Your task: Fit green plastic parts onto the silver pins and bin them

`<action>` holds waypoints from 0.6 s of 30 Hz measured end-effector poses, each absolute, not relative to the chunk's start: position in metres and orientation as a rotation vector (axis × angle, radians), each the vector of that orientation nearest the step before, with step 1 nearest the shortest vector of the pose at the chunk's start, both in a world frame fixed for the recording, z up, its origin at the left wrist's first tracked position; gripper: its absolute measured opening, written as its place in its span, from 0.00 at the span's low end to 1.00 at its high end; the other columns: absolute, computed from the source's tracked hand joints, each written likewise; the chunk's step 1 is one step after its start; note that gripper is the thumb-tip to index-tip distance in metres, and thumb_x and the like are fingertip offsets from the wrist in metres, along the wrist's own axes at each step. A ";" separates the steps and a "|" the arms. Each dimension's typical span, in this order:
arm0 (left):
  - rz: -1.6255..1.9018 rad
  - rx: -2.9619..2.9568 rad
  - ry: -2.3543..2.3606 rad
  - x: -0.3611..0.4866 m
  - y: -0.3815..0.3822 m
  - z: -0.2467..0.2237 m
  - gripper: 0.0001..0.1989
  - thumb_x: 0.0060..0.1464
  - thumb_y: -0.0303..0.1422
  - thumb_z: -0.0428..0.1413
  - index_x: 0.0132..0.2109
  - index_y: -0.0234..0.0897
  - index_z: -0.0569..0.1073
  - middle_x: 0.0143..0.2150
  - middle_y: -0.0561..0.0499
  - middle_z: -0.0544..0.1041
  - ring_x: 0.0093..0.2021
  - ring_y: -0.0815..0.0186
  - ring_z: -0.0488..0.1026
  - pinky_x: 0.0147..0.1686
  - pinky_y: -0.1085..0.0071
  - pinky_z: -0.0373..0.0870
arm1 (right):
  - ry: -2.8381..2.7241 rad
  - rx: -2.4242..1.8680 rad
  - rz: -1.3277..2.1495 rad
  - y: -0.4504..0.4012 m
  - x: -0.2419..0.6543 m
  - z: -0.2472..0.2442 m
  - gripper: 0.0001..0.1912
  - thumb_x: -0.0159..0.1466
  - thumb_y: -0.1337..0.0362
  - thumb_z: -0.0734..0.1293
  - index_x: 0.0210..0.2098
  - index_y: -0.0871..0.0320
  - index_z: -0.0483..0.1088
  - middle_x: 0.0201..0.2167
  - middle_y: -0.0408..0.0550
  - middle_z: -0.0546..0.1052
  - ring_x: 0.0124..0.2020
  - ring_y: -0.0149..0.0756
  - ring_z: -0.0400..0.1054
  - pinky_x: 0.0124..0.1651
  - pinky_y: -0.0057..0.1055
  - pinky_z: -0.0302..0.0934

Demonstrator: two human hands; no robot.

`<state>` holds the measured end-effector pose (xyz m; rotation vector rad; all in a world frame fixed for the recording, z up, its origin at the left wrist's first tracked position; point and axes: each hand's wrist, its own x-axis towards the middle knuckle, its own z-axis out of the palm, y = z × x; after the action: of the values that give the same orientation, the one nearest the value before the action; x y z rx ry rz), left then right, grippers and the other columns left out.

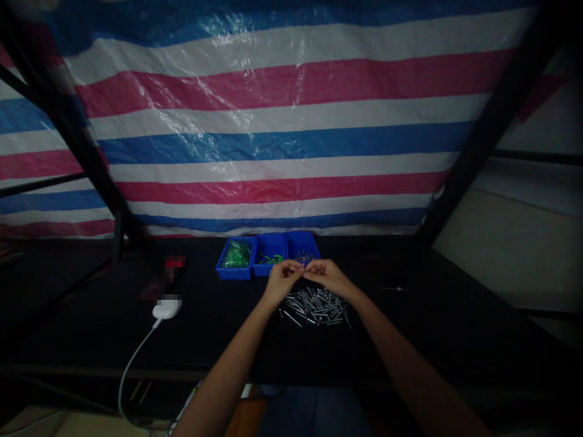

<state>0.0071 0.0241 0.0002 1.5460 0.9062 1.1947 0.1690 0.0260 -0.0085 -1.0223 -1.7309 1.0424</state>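
My left hand (283,280) and my right hand (328,275) meet at the fingertips, both pinched closed; what they hold between them is too small to make out. Just below them a heap of thin metal pins (316,305) lies on the black table. Behind my hands stand three blue bins side by side. The left bin (235,274) holds green pieces in a clear bag (237,254). A few loose green pieces (272,259) lie in the middle bin (269,243). Several metal pins show in the right bin (298,241), partly hidden by my fingers.
A white device (166,308) with a cable sits on the table at the left, near a blurred red object (175,262). A dark flat object with a bright edge (392,287) lies at the right. Black frame bars and a striped sheet (282,145) stand behind.
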 end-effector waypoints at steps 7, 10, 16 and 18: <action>1.210 1.606 0.913 0.006 0.027 -0.004 0.14 0.42 0.39 0.59 0.32 0.31 0.73 0.26 0.50 0.71 0.25 0.72 0.64 0.26 0.76 0.59 | -1.802 -1.035 0.954 0.024 0.169 -0.007 0.14 0.52 0.54 0.66 0.25 0.62 0.69 0.17 0.39 0.64 0.18 0.24 0.54 0.21 0.23 0.47; 1.227 1.625 0.922 0.005 0.027 -0.004 0.13 0.43 0.39 0.59 0.32 0.31 0.73 0.26 0.51 0.70 0.25 0.72 0.64 0.26 0.76 0.60 | -1.823 -1.068 0.910 0.023 0.171 -0.004 0.14 0.52 0.55 0.66 0.28 0.61 0.70 0.18 0.40 0.65 0.18 0.24 0.54 0.20 0.23 0.47; 1.233 1.714 0.978 0.005 0.022 -0.001 0.12 0.45 0.38 0.57 0.32 0.31 0.72 0.26 0.52 0.69 0.24 0.73 0.63 0.24 0.77 0.58 | -1.717 -1.122 0.774 0.020 0.178 0.006 0.15 0.53 0.55 0.65 0.34 0.60 0.72 0.21 0.43 0.68 0.19 0.25 0.55 0.21 0.24 0.50; 1.221 1.765 1.007 0.005 0.020 0.001 0.12 0.46 0.38 0.56 0.32 0.32 0.72 0.26 0.52 0.69 0.23 0.73 0.62 0.23 0.77 0.56 | -1.694 -1.098 0.768 0.020 0.178 0.007 0.16 0.53 0.55 0.65 0.34 0.60 0.72 0.22 0.43 0.68 0.20 0.26 0.56 0.22 0.24 0.50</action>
<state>0.0053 0.0199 0.0007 1.7653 1.0072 1.2206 0.1776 0.0196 0.0072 -1.0976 -1.6940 0.7677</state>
